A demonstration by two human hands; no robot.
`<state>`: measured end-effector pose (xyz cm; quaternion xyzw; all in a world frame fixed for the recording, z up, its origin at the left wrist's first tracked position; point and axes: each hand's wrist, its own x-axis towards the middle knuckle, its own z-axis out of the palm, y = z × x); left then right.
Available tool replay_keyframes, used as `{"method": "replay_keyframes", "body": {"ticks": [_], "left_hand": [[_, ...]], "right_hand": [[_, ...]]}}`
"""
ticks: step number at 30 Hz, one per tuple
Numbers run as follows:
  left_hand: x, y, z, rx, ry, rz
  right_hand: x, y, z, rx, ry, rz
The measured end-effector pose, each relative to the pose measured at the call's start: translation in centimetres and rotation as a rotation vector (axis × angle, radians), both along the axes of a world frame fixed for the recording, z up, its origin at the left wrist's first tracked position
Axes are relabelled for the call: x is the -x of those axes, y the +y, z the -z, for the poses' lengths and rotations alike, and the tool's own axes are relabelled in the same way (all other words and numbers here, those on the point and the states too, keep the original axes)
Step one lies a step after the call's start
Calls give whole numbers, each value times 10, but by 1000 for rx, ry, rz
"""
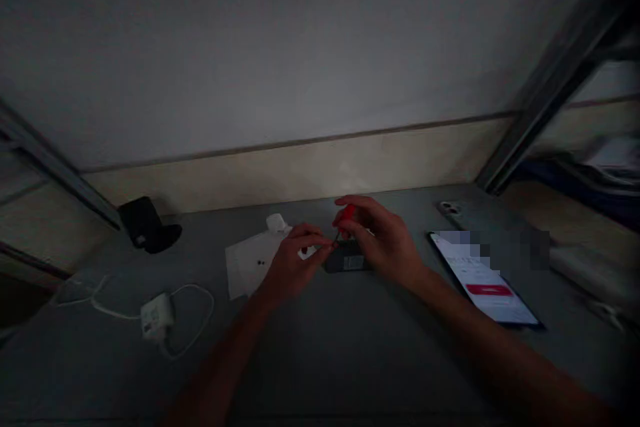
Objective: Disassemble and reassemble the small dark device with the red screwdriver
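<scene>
My right hand is closed around the red handle of a small screwdriver, whose thin dark shaft slants down to the left. At the shaft's lower end, the thumb and fingers of my left hand are pinched together; whatever is between them is too small to make out. Just below the two hands lies a dark box-shaped device with a pale printed label, partly covered by my right hand. Beside my left hand, a white sheet of paper carries a few tiny dark pieces, perhaps screws.
A crumpled white tissue lies behind the paper. To the left are a black stand-like object and a white power adapter with its cable. On the right lie a lit tablet and a phone. A wall closes the back.
</scene>
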<state>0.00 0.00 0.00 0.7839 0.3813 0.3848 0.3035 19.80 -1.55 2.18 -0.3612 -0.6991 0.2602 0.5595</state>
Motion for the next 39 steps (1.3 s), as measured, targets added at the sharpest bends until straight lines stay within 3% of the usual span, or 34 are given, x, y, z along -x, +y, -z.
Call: {"method": "replay_keyframes", "body": {"ticks": [6, 14, 22, 30, 34, 39], "left_hand": [[4, 5, 6, -18, -16, 123], [4, 11, 8, -69, -33, 167], [1, 10, 10, -73, -40, 145], [1, 11, 15, -40, -49, 103], [2, 12, 22, -33, -68, 100], [1, 11, 26, 26, -94, 94]], "right_hand": [[-2, 6, 12, 26, -23, -46], [-2, 4, 11, 28, -21, -34], [-3, 3, 13, 3, -33, -52], [-5, -2, 0, -83, -115, -99], [-1, -1, 4, -60, -34, -49], [1, 1, 7, -175, -111, -4]]}}
